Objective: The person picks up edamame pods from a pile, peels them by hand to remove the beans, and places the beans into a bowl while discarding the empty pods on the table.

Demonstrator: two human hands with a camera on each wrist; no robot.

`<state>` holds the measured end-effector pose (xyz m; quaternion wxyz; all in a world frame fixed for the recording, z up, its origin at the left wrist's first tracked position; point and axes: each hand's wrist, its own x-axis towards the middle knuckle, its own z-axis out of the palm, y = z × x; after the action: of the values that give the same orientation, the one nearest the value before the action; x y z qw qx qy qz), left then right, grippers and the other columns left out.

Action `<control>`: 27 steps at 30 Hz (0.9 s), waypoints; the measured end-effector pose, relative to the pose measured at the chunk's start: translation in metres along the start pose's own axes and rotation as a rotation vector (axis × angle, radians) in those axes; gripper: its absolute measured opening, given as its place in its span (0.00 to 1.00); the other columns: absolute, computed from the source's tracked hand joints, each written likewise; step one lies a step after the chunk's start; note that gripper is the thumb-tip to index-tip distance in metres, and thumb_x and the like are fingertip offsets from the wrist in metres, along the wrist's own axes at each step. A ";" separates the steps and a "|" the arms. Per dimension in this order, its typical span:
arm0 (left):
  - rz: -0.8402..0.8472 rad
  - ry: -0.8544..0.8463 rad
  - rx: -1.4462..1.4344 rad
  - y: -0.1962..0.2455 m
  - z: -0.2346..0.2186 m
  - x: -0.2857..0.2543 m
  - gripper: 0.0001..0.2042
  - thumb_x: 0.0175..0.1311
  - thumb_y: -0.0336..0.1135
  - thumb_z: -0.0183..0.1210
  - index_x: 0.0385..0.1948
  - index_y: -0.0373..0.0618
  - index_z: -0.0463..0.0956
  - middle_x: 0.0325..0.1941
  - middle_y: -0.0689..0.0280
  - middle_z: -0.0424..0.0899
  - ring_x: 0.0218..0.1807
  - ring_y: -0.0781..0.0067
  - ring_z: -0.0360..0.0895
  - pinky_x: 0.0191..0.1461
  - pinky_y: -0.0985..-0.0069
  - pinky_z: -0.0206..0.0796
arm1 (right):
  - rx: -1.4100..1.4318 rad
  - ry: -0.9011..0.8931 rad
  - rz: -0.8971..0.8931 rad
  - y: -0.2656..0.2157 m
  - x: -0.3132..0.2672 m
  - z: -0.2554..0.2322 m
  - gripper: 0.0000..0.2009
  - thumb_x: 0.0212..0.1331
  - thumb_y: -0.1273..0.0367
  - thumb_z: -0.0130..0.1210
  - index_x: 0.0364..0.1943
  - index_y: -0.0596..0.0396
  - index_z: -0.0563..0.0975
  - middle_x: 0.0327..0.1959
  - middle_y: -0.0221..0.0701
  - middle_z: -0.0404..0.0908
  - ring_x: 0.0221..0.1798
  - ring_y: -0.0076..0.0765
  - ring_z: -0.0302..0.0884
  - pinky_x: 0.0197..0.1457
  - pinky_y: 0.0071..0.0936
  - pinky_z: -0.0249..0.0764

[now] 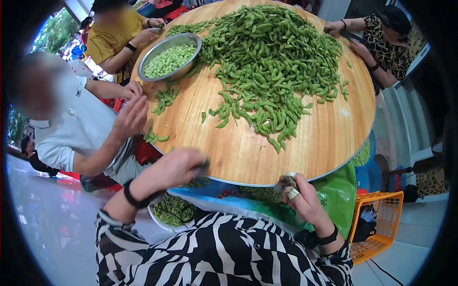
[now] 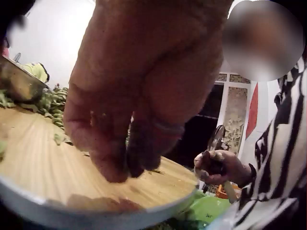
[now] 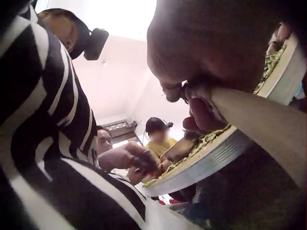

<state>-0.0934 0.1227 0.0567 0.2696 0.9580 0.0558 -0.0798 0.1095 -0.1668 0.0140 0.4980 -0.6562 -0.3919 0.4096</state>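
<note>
My left hand (image 1: 174, 168) is over the near left rim of the round wooden table (image 1: 229, 162), blurred in the head view. In the left wrist view its dark-tipped fingers (image 2: 112, 167) bend downward above the tabletop. My right hand (image 1: 305, 198) is at the near rim, fingers bent, pale wrapping around some of them. A long pale strip (image 3: 259, 124) extends from it in the right wrist view. I cannot tell whether either hand holds a pod. A large heap of green soybean pods (image 1: 276, 52) covers the far part of the table.
A metal bowl (image 1: 194, 59) of shelled beans stands at the far left. Smaller pod piles (image 1: 164, 100) lie near a person in white (image 1: 90, 128). Two others sit across. Below the rim are a basin (image 1: 155, 217) of pods or husks, a green bag (image 1: 338, 190) and an orange crate (image 1: 398, 214).
</note>
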 end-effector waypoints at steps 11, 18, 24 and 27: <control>0.079 0.474 0.183 -0.041 0.011 0.176 0.07 0.47 0.26 0.59 0.30 0.39 0.75 0.35 0.52 0.74 0.39 0.48 0.75 0.44 0.58 0.69 | 0.332 0.083 0.098 0.005 0.002 0.007 0.15 0.66 0.69 0.36 0.53 0.60 0.67 0.27 0.31 0.74 0.17 0.18 0.63 0.21 0.15 0.60; 0.226 0.512 0.338 -0.025 0.021 0.167 0.13 0.45 0.24 0.61 0.34 0.39 0.71 0.36 0.54 0.73 0.43 0.51 0.72 0.43 0.60 0.67 | 0.405 0.149 0.086 -0.002 0.011 0.005 0.17 0.69 0.67 0.37 0.56 0.60 0.67 0.22 0.28 0.73 0.17 0.16 0.63 0.21 0.14 0.59; 0.331 0.461 0.253 -0.023 0.016 0.171 0.13 0.45 0.21 0.57 0.35 0.37 0.69 0.36 0.50 0.73 0.41 0.46 0.72 0.44 0.57 0.66 | 0.395 0.097 0.040 -0.009 0.019 0.009 0.16 0.69 0.70 0.37 0.56 0.59 0.69 0.21 0.26 0.73 0.16 0.15 0.62 0.21 0.14 0.60; 0.287 0.422 0.258 -0.021 0.019 0.168 0.11 0.45 0.20 0.56 0.33 0.37 0.70 0.35 0.50 0.73 0.40 0.45 0.72 0.44 0.57 0.66 | 0.376 0.100 0.041 -0.002 0.019 0.009 0.15 0.70 0.69 0.37 0.56 0.59 0.69 0.20 0.28 0.73 0.14 0.16 0.61 0.19 0.14 0.58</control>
<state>0.0655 0.1415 -0.0005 0.1366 0.9779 -0.0361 0.1539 0.1072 -0.1460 0.0117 0.6225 -0.5789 -0.2698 0.4524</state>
